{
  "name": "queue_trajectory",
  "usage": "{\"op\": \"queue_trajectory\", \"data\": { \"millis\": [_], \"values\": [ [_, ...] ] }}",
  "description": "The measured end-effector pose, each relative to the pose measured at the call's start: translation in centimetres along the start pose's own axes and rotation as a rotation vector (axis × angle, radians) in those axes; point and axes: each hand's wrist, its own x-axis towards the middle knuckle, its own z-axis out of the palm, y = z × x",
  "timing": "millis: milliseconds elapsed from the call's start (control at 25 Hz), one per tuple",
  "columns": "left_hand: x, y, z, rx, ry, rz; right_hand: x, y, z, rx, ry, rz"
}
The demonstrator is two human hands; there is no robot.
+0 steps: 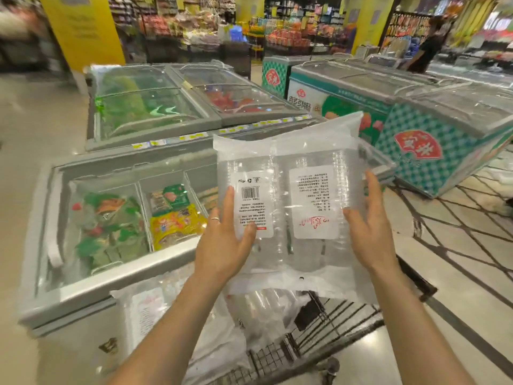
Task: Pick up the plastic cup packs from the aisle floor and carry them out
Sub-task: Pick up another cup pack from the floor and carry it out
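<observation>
I've got the cup pack (288,195) between left hand (222,240) and right hand (369,229), above the cart (319,343). Spare packs (172,309) lie in the cart. Near freezer (111,279) is left of the cart, second freezer (155,140) behind it, side freezers (433,151) to the right, shelves (194,23) far back.

**Supermarket, frozen-food section**

Shown by glass-lidded chest freezers (116,276) stocked with packaged food (175,223), yellow price tags (191,137) along their rims, crowded shelves (194,26) behind, and a wire trolley (277,357) close by.
</observation>
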Motion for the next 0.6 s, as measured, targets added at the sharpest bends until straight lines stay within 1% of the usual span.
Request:
{"op": "queue_trajectory", "data": {
  "millis": [120,240,320,440,520,600],
  "values": [
    [0.8,-0.9,4.5,-0.019,-0.046,-0.116,3.1,3.1,0.4,0.011,-0.162,0.072],
    [0.6,-3.4,8.6,-0.012,-0.110,-0.200,5.4,6.3,2.3,-0.009,-0.321,0.067],
    [-0.1,-5.2,10.7,0.067,-0.189,-0.276,5.5,8.0,4.1,-0.059,-0.398,0.034],
    [-1.6,-7.9,13.3,0.233,-0.284,-0.382,4.4,9.8,6.8,-0.224,-0.524,-0.004],
    [-2.7,-10.2,14.4,0.353,-0.368,-0.491,3.2,10.6,8.7,-0.290,-0.584,-0.012],
    [-3.7,-12.8,14.9,0.426,-0.460,-0.620,1.9,11.4,10.7,-0.325,-0.633,-0.063]
  ]
}}
